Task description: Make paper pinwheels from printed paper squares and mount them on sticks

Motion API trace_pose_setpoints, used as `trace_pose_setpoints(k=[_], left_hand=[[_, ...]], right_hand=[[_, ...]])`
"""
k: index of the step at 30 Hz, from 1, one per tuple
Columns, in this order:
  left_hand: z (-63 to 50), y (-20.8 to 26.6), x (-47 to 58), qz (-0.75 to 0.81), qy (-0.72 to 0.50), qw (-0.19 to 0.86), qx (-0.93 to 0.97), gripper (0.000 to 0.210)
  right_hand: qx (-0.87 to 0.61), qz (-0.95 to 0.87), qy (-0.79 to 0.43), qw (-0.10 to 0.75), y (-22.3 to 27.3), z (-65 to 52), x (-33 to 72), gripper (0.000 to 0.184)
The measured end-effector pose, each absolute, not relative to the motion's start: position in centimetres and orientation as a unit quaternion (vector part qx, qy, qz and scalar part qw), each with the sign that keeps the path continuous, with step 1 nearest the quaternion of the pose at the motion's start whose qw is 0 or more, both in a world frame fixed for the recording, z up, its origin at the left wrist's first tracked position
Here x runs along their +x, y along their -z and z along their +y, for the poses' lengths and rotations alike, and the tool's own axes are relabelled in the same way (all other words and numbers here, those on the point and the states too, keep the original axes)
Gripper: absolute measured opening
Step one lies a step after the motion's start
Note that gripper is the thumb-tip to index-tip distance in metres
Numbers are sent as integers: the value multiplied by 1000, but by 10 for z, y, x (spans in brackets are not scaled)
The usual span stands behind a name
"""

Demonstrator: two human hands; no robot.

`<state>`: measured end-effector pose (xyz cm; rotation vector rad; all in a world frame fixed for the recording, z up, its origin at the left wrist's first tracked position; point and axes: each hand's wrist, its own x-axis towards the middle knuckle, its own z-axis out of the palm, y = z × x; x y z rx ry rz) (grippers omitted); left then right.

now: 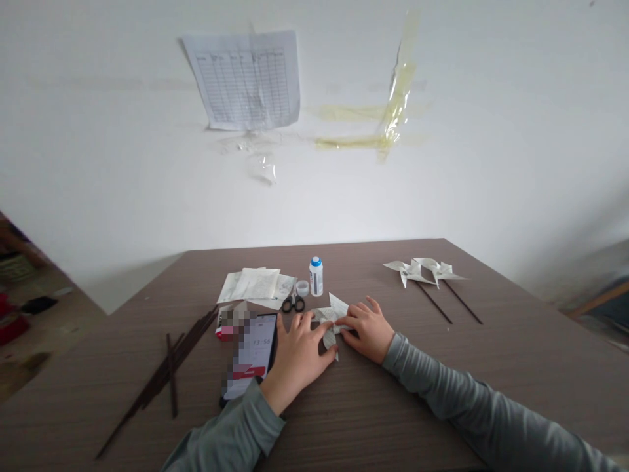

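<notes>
A pinwheel folded from printed paper (330, 336) lies on the table between my hands, its upper blade pointing away from me. My left hand (301, 354) holds it from the left, index finger at the middle and thumb by the lower blade, with the other fingers spread. From the right, my right hand (367, 330) pinches at the centre with thumb and index finger. What lies under those fingertips is hidden. Just beyond stand a white bottle with a blue cap (316, 278) and black-handled scissors (293, 303).
Paper sheets (258, 284) and a small clear tape roll (302, 288) lie at the back. A phone (253, 357) rests beside my left wrist, near a small red box (226, 332). Dark sticks (167, 370) are piled left. Two pinwheels on sticks (425, 272) lie back right, before the wall.
</notes>
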<state>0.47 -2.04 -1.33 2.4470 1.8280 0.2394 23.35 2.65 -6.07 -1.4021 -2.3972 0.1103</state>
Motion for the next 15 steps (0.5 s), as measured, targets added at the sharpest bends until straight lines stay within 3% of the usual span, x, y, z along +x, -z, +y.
trace_pose_setpoints(k=[6, 15], left_hand=[[-19, 18, 2, 587, -85, 20, 805, 52], [-16, 37, -2, 584, -118, 15, 803, 52]], right_hand=[[-464, -857, -9, 222, 79, 37, 239, 30], [-472, -846, -76, 236, 82, 44, 249, 20]])
